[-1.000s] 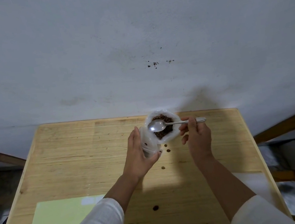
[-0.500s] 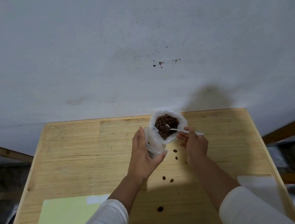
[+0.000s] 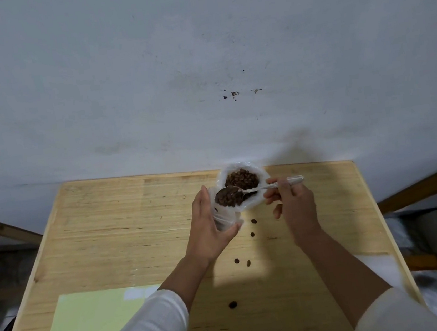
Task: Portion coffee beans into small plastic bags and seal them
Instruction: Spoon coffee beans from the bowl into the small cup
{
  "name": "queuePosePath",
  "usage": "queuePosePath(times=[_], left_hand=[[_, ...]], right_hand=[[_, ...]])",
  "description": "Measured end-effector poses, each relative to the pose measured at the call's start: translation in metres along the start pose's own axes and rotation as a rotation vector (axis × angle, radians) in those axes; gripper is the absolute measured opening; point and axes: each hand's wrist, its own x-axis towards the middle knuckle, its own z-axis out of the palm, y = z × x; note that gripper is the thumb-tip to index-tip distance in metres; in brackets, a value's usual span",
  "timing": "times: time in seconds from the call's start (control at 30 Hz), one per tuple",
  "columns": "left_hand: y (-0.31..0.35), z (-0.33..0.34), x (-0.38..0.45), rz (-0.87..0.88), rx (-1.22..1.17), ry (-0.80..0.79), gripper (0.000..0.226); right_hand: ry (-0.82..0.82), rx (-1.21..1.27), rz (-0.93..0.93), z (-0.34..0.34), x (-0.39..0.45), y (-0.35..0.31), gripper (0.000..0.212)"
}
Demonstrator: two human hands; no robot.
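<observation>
Paper in pale green (image 3: 94, 329) is lying flat at the near left corner of the wooden surface (image 3: 115, 233). Moving right, the left hand (image 3: 209, 232) is holding a small clear plastic bag (image 3: 222, 215) upright, its grip curled round the bag's side with the thumb at the near edge. Just above the bag's mouth, a metal spoon (image 3: 232, 194) is carrying a heaped load of coffee beans. Behind the spoon, a larger white bag of coffee beans (image 3: 242, 179) is standing open at the far edge of the surface, touching the small bag. The right hand (image 3: 293, 203) is pinching the spoon's handle, its grip closed on the metal near the end. Loose beans (image 3: 236, 261) are lying scattered on the surface between the two forearms, one more (image 3: 232, 304) nearer the person. White sleeves are covering both forearms.
</observation>
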Motion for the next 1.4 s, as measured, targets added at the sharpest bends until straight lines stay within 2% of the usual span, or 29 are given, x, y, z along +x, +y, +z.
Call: queuePosePath(times=[0.1,0.2,0.3,0.43,0.53,0.7,0.83,0.97,1.2,1.4], left_hand=[[0.001,-0.001,-0.002,-0.006,-0.015,0.012,0.115],[0.003,-0.005,-0.003,-0.009,-0.017,0.029,0.114],[0.004,-0.009,-0.003,0.0,-0.021,0.04,0.114],[0.004,-0.013,-0.003,0.012,-0.028,0.045,0.115],[0.004,-0.013,-0.005,0.023,-0.012,0.046,0.116],[0.007,-0.009,-0.009,0.035,0.017,0.07,0.114],[0.01,-0.002,-0.013,0.021,0.038,0.082,0.113],[0.011,0.0,-0.013,0.012,0.069,0.092,0.111],[0.011,0.003,-0.012,-0.009,0.083,0.082,0.113],[0.015,0.001,-0.018,0.022,0.049,0.08,0.114]], right_hand=[[-0.099,-0.169,-0.16,-0.002,-0.008,-0.004,0.022],[-0.119,-0.291,-0.247,-0.009,-0.012,-0.008,0.015],[-0.131,-0.369,-0.264,-0.018,-0.016,-0.012,0.011],[-0.154,-0.6,-0.218,-0.032,-0.023,-0.007,0.012],[-0.106,-0.49,-0.08,-0.044,-0.03,0.004,0.015],[0.261,-0.123,0.183,-0.065,-0.019,0.038,0.012],[0.416,-0.143,0.286,-0.071,-0.001,0.058,0.016],[0.432,-0.261,0.301,-0.07,0.015,0.067,0.016],[0.339,-0.542,0.183,-0.07,0.025,0.076,0.015],[0.328,-0.539,0.043,-0.055,0.017,0.06,0.019]])
